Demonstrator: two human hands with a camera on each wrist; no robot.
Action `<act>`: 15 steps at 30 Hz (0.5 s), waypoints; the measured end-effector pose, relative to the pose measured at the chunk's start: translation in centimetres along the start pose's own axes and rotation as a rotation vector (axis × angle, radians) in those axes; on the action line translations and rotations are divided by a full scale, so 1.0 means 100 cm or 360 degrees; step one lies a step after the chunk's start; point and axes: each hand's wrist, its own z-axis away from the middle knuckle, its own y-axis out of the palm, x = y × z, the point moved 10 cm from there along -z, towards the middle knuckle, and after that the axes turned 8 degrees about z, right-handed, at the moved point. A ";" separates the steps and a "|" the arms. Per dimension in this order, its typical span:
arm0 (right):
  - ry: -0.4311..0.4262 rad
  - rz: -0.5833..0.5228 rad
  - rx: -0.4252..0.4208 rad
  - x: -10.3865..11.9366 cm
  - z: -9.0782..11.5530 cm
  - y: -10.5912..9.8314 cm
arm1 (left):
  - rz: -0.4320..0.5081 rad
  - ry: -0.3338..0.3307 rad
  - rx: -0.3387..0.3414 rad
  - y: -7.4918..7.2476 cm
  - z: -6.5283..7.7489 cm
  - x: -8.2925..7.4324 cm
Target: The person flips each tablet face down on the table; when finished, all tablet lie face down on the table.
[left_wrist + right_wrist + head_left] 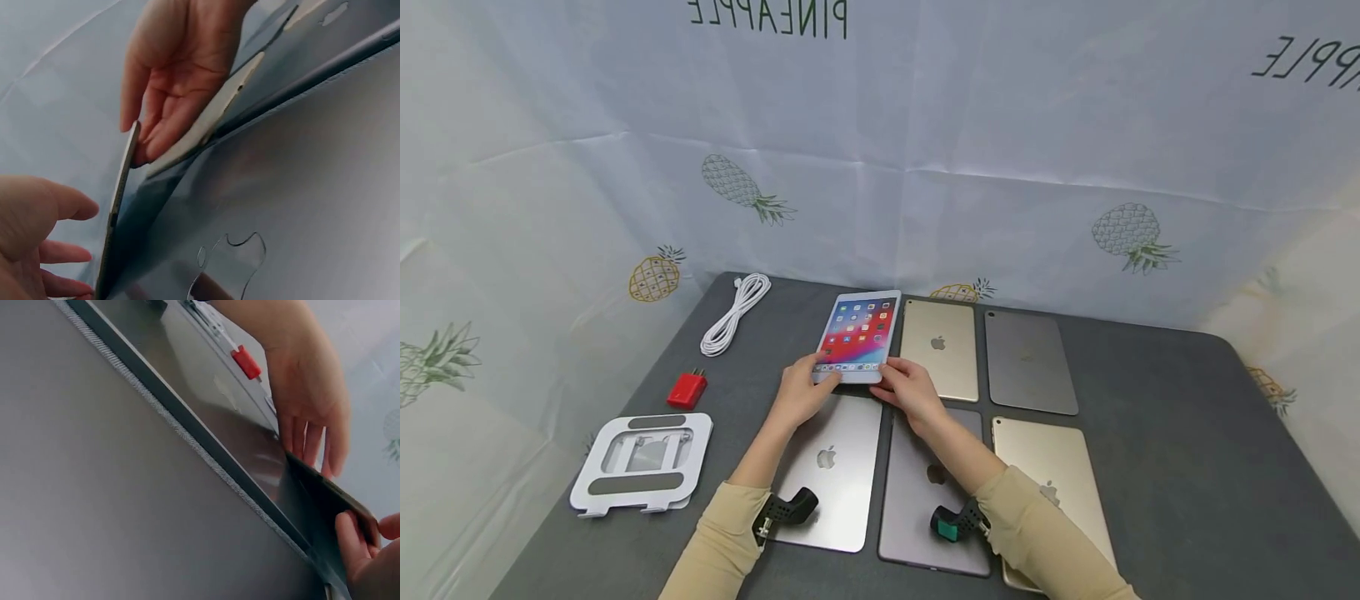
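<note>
A white-framed tablet with its lit home screen stands tilted up at the back of the table. My right hand pinches its lower right corner, thumb on the front and fingers behind, as the right wrist view shows. At the lower left part of the screen is my left hand, fingers loosely spread on the screen side, not wrapped round the tablet. Whether its fingertips press the glass I cannot tell. Below the hands lie a silver tablet and a dark grey tablet, backs up.
To the right lie a gold tablet, a grey tablet and another gold tablet, all backs up. A coiled white cable, a red charger plug and a folded white stand lie left. A pineapple-print curtain hangs behind.
</note>
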 end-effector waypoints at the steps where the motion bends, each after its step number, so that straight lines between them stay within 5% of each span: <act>1: 0.0005 -0.0026 -0.0016 0.000 0.000 -0.002 | -0.0027 0.0033 -0.0001 0.001 0.001 -0.004; 9: 0.0032 -0.0126 -0.0040 0.003 0.004 -0.005 | -0.0063 0.0332 0.0052 0.022 0.011 -0.044; 15: -0.0027 -0.0089 -0.0050 0.012 0.010 -0.006 | -0.0251 0.0450 0.0045 0.034 0.017 -0.066</act>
